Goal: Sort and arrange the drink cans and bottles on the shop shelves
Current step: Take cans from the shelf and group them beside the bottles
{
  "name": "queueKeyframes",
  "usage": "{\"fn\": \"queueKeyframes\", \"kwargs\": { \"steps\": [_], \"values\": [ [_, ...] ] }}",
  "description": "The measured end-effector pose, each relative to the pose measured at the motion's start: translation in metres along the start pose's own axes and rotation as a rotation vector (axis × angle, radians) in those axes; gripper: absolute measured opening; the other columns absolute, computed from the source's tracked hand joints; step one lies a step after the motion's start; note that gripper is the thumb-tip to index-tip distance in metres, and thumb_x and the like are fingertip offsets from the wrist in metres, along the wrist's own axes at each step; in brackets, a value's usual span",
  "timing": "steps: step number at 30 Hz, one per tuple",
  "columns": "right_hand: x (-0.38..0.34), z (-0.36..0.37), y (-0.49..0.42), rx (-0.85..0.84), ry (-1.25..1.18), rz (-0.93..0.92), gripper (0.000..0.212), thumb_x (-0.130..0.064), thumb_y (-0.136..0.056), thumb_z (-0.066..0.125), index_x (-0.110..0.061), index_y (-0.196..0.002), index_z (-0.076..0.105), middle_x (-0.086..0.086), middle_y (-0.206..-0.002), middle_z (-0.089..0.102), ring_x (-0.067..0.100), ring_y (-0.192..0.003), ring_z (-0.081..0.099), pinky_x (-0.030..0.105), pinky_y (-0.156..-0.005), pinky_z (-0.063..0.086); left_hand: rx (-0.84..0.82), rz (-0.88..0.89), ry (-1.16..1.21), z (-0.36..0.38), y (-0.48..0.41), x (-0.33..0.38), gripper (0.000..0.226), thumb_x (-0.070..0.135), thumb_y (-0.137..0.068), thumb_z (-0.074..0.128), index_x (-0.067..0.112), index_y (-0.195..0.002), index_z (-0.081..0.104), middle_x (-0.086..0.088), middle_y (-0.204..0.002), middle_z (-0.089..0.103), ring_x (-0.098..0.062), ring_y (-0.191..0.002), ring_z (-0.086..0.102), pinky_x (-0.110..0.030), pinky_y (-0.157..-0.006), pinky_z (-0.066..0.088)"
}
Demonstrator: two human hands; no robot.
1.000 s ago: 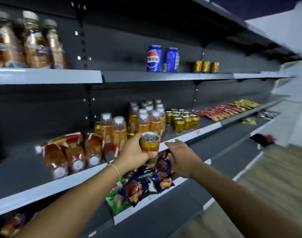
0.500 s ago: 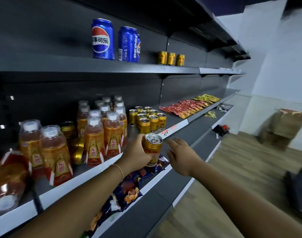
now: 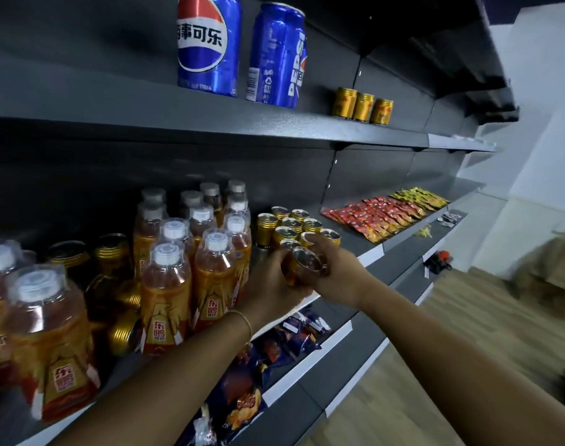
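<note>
A small gold can is gripped by my left hand at the front of the middle shelf. My right hand curls round the same can from the right. Just behind stands a cluster of several gold cans. Left of them is a group of orange drink bottles with white caps. Some gold cans lie on their sides between the bottles. Two blue Pepsi cans and three gold cans stand on the upper shelf.
Red and yellow snack packets lie further right on the middle shelf. Dark crisp bags fill the shelf below. A cardboard box sits on the wooden floor at the right.
I have moved closer and right along the shelf. My left hand carried the can up to the gold can cluster, and my right hand has come onto it.
</note>
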State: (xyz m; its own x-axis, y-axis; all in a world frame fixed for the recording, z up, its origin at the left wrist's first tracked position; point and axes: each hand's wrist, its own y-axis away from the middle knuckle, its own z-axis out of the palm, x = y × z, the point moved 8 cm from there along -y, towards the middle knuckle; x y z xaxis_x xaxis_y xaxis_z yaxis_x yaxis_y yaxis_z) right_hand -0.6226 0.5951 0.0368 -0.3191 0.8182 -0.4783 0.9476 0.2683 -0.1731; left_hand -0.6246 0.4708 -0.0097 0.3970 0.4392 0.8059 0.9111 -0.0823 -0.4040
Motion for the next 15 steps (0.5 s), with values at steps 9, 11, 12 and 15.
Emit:
{"fn": "queueKeyframes", "kwargs": {
  "steps": [9, 11, 12, 15],
  "values": [
    [0.011, 0.017, -0.071, -0.090, -0.152, -0.112, 0.073, -0.008, -0.073, 0.080, -0.032, -0.136, 0.052, -0.004, -0.121, 0.066, 0.018, -0.108, 0.066, 0.036, -0.086, 0.060, 0.160, 0.006, -0.025, -0.008, -0.019, -0.016, 0.041, 0.020, -0.079, 0.077, 0.032, -0.112, 0.055, 0.013, -0.108, 0.065, -0.007, -0.103, 0.059, -0.009, -0.086, 0.043],
    [0.012, 0.016, -0.088, -0.065, -0.215, -0.164, 0.068, -0.009, -0.072, 0.081, -0.037, -0.129, 0.056, -0.009, -0.109, 0.069, 0.011, -0.099, 0.068, 0.029, -0.080, 0.060, 0.219, 0.012, -0.047, -0.008, -0.024, -0.016, 0.046, 0.019, -0.083, 0.073, 0.042, -0.114, 0.048, 0.023, -0.103, 0.059, 0.002, -0.100, 0.055, 0.001, -0.080, 0.036],
    [0.010, 0.013, -0.095, -0.040, -0.230, -0.202, 0.062, -0.012, -0.071, 0.081, -0.039, -0.123, 0.058, -0.014, -0.099, 0.070, 0.006, -0.091, 0.068, 0.023, -0.073, 0.058, 0.247, 0.016, -0.071, -0.008, -0.027, -0.016, 0.049, 0.018, -0.084, 0.071, 0.043, -0.118, 0.045, 0.025, -0.105, 0.056, 0.006, -0.100, 0.052, 0.004, -0.080, 0.033],
    [0.005, 0.004, -0.119, 0.019, -0.261, -0.307, 0.047, -0.021, -0.069, 0.074, -0.038, -0.109, 0.058, -0.016, -0.087, 0.068, 0.002, -0.081, 0.066, 0.025, -0.067, 0.056, 0.299, 0.014, -0.257, -0.005, -0.033, -0.017, 0.059, 0.019, -0.088, 0.064, 0.025, -0.140, 0.038, 0.010, -0.129, 0.050, -0.001, -0.120, 0.042, 0.007, -0.094, 0.017]
  ]
}}
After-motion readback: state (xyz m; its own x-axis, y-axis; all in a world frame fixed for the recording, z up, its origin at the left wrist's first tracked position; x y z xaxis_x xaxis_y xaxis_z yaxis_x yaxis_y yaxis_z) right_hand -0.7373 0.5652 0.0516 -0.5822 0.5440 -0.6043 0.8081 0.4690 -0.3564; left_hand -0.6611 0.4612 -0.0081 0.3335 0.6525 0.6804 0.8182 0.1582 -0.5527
